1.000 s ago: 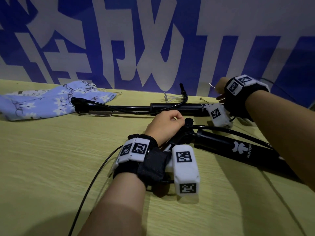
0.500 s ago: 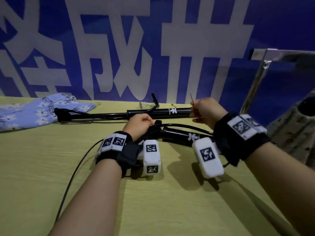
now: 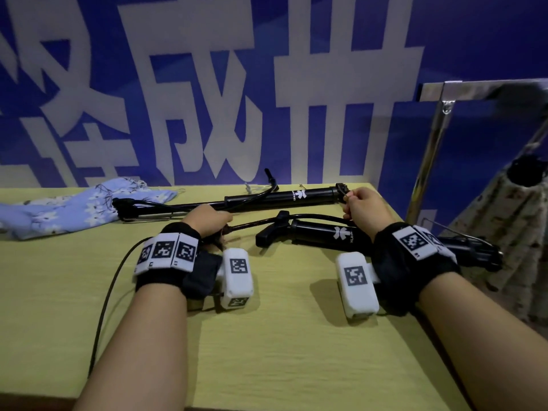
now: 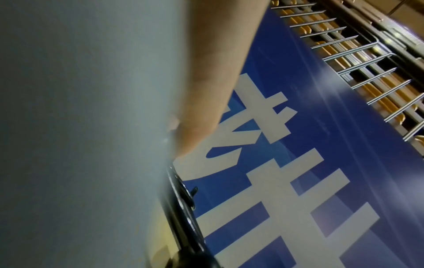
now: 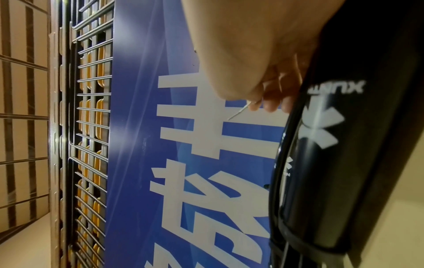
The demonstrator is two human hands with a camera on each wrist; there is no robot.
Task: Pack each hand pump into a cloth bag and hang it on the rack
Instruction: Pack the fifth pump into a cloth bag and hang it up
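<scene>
Two black hand pumps lie on the yellow table (image 3: 267, 351). The far pump (image 3: 281, 198) runs along the back edge. The near pump (image 3: 326, 234) lies slanted, its foot at the right. My left hand (image 3: 212, 219) is curled round a thin dark part at the near pump's handle end; the grip itself is hidden. Over the near pump's hose, my right hand (image 3: 348, 203) pinches a thin metal needle (image 5: 238, 112). The near pump's barrel (image 5: 355, 163) fills the right wrist view. A blue floral cloth bag (image 3: 59, 212) lies flat at the back left.
A metal rack (image 3: 480, 89) stands past the table's right edge, with a beige patterned bag (image 3: 510, 232) hanging on it. A thin black cable (image 3: 109, 292) trails over the table near my left forearm. A blue banner wall closes the back.
My right hand has come from the far pump's right end down over the near pump's hose, with the needle in its fingers. The view has swung right, showing the rack. The left hand stayed.
</scene>
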